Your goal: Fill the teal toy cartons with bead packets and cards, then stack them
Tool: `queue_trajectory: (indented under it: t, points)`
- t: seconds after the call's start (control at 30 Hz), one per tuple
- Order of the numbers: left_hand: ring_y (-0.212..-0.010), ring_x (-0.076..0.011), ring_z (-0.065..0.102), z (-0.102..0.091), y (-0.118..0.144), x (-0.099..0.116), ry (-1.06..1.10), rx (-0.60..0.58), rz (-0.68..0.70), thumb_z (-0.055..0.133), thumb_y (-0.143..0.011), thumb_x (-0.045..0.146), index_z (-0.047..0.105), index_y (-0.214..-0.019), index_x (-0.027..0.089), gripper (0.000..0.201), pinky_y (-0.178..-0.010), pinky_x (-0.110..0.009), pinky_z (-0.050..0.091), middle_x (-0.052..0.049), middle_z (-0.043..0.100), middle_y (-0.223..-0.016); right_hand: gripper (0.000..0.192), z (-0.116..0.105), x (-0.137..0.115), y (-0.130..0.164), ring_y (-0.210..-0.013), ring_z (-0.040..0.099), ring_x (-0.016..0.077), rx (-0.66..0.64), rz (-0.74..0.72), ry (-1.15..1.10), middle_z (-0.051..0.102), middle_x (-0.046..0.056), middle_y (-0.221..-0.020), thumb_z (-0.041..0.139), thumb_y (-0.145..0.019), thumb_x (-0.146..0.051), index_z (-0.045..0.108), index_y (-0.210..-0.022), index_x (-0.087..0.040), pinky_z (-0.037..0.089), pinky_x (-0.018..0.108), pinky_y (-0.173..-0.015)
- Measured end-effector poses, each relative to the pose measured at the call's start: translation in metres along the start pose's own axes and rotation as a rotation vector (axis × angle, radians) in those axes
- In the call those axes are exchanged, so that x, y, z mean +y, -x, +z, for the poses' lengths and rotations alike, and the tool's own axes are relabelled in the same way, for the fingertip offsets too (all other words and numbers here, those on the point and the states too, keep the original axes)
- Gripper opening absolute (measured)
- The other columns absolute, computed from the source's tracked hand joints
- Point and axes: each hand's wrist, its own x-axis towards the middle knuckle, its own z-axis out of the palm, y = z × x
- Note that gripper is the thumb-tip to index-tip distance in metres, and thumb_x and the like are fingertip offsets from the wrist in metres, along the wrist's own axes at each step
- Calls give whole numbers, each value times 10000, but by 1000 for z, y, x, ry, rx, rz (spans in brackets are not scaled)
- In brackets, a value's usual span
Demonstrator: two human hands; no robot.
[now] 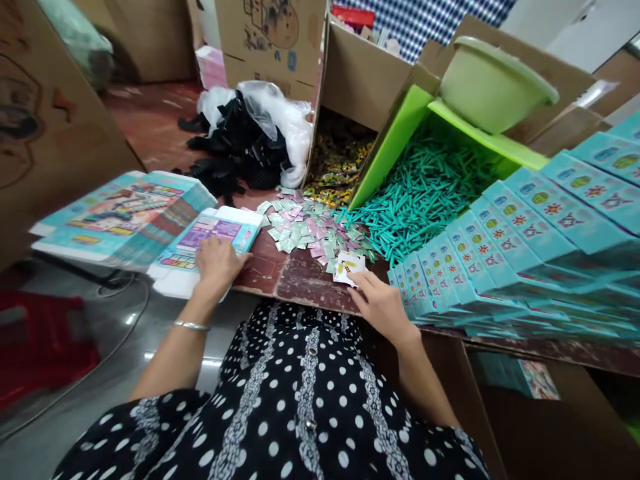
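Observation:
My left hand (219, 263) rests on a flattened teal and purple carton (235, 230), its fingers spread over the printed face and the thumb apart. Between the fingertips of my right hand (383, 303) is a small white packet (349, 267) with a yellow print, close to the table's front edge. Just beyond that packet lies a loose pile of small pale green and pink sachets (310, 227). Teal plastic sticks (425, 187) spill from a bright green bin (387, 150) behind my right hand.
Stacked flat cartons (135, 213) stand at the left. Rows of filled teal boxes (520, 227) line the right. Further back are black items in plastic (250, 140), a cardboard box (365, 77) of yellow packets and a pale green basin (495, 87). A red stool (45, 340) stands lower left.

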Motion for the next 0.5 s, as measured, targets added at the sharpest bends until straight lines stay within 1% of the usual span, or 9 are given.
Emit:
queue_trajectory:
  t: [0.07,0.13,0.2,0.27,0.33,0.4,0.43,0.47,0.5]
  points:
    - [-1386,-590,558,3,-2,4,-53,-12,-17,743,-977,467,660,-1256,-107,643,-1118,-625,477,-474,610,-1394,326,14,0,-2,-1164,815,271,-88,13,-32,798,129,-1372,570,-1152,-288,728,-1426,-211,674,379,-950]
    - [-1367,-580,576,1,-1,4,-94,-27,-12,708,-994,413,665,-1253,-119,593,-1103,-608,492,-470,625,-1367,340,23,-1,-3,-1185,807,271,-166,16,-51,785,125,-1395,587,-1147,-287,708,-1455,-210,668,375,-958]
    - [-1333,-562,607,-6,2,5,-93,-8,-5,653,-1026,388,684,-1228,-96,526,-1064,-594,514,-444,661,-1319,350,29,-1,-4,-1199,802,269,-231,22,-58,779,120,-1402,599,-1143,-283,696,-1473,-218,662,368,-956]
    - [-1316,-536,632,-19,5,8,-74,31,8,543,-1082,368,689,-1241,-70,488,-1021,-586,531,-409,686,-1304,355,32,0,-5,-1191,803,264,-277,39,-57,780,115,-1395,608,-1137,-276,695,-1478,-230,655,360,-956]
    - [-1333,-524,637,-39,4,10,-58,66,33,375,-1142,347,669,-1298,-66,530,-989,-590,533,-390,684,-1334,356,35,2,-5,-1177,807,267,-301,58,-54,785,115,-1382,619,-1131,-273,702,-1475,-232,652,363,-957]
    - [-1375,-536,622,-65,0,5,-57,119,27,216,-1163,319,632,-1363,-70,603,-970,-622,516,-399,649,-1400,353,38,4,-4,-1150,814,270,-303,68,-61,790,117,-1370,627,-1128,-275,712,-1467,-229,654,375,-961]
    - [-1396,-543,613,-81,-3,-3,-47,172,4,177,-1164,325,622,-1387,-56,627,-964,-645,499,-399,628,-1442,348,40,4,-4,-1147,815,271,-294,68,-74,792,116,-1369,627,-1128,-276,718,-1461,-229,655,382,-970]
    - [-1413,-555,602,-97,-6,-13,-30,256,-55,144,-1161,351,618,-1398,-32,653,-954,-681,475,-394,606,-1482,342,41,5,-3,-1159,812,272,-276,63,-95,793,114,-1369,627,-1128,-280,723,-1453,-234,656,390,-987]
    - [-1425,-551,600,-113,-8,-25,55,384,-117,186,-1161,470,652,-1373,33,673,-937,-694,454,-345,617,-1516,337,43,6,-4,-1183,806,274,-245,54,-123,794,112,-1370,629,-1129,-290,727,-1447,-242,655,401,-1011]
